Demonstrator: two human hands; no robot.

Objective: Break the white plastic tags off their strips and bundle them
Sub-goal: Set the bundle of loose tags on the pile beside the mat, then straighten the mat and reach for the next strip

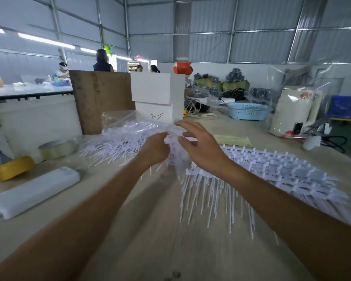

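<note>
A heap of white plastic tags lies at the middle of the table, partly under a clear plastic bag. More tags still joined on their strips spread in rows to the right, thin tails hanging toward me. My left hand is closed on a clump of white tags at the heap's right edge. My right hand hovers just right of it, fingers spread, its fingertips at the same clump; whether it grips anything is unclear.
On the left lie a long white block, a yellow tape roll and a clear tape roll. White boxes and a brown board stand behind the heap. A blue basket and a bagged kettle sit far right.
</note>
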